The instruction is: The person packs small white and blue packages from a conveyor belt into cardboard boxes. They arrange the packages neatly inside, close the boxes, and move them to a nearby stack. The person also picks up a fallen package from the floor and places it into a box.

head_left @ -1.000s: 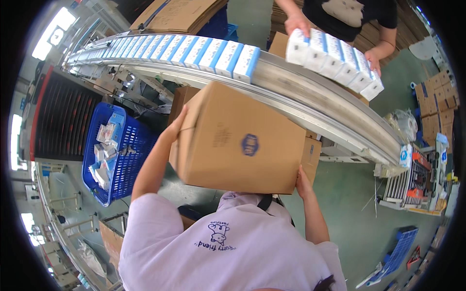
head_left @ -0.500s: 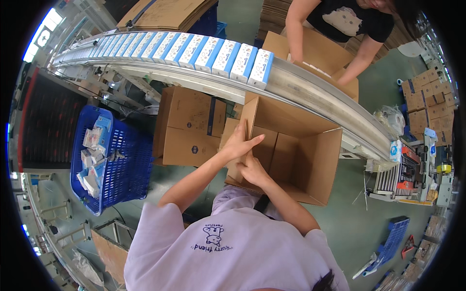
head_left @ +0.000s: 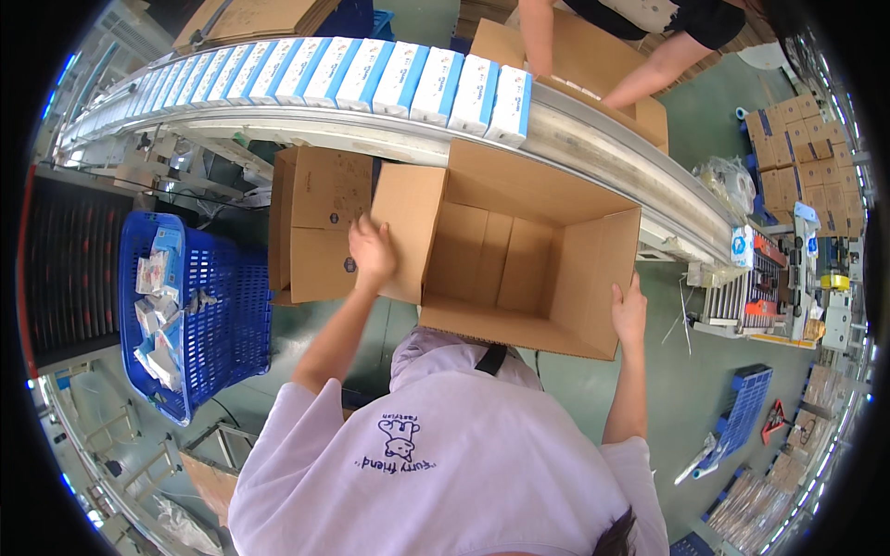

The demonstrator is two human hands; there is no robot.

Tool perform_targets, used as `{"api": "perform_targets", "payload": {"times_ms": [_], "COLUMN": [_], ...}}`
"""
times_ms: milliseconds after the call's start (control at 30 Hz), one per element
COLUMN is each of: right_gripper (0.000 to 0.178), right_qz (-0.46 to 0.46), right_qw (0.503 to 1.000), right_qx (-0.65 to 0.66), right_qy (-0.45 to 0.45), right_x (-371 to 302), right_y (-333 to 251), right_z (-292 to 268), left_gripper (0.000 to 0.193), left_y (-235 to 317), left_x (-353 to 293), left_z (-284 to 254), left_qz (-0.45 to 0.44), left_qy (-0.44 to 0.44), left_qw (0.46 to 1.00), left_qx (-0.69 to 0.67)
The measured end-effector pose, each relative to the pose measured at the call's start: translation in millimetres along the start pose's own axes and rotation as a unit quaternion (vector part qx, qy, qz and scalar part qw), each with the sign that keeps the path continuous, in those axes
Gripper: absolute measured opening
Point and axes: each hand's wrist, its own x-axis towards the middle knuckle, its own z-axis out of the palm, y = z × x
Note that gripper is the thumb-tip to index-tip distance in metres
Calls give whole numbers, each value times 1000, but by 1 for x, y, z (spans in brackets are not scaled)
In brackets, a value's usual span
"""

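Observation:
An open cardboard box [head_left: 528,259] stands in front of me against the near side of the conveyor, its inside bare down to the bottom flaps. Its left flap [head_left: 413,218] is folded outward. My left hand [head_left: 373,258] is closed on that flap near its outer edge, partly over the printed side. At the near right corner, my right hand [head_left: 629,313] holds the box, thumb at the wall and fingers along the outside. Some fingertips of both hands are hard to make out.
White-and-blue tissue packs [head_left: 362,79] line the conveyor [head_left: 593,139]. Another carton [head_left: 324,213] is at the left, beside a blue basket [head_left: 195,315] of loose packs. Across the belt, a co-worker's arms [head_left: 649,69] reach into a carton [head_left: 565,56]. A blue pallet [head_left: 742,417] lies at right.
My hands were together at the box's left edge. They have parted, the left onto the flap, now swung outward, and the right across to the box's right corner.

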Motion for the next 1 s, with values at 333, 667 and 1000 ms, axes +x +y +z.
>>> {"api": "perform_targets", "payload": {"times_ms": [333,667,1000], "right_gripper": [32,41,65], "right_qz": [-1,-39,218], "right_qw": [998,985,868], "right_qx": [-44,147,403], "right_qy": [50,-76,-191], "right_x": [1,-2,4], "right_y": [-29,-6,109], "right_z": [32,43,217], "left_gripper": [80,75,99], "left_y": [-3,2,7], "left_x": [-5,-7,21], "left_z": [3,-54,-80], "left_qz": [138,150,105], "left_qy": [-313,-400,-500], "left_qw": [930,871,826], "left_qx": [-136,242,238]}}
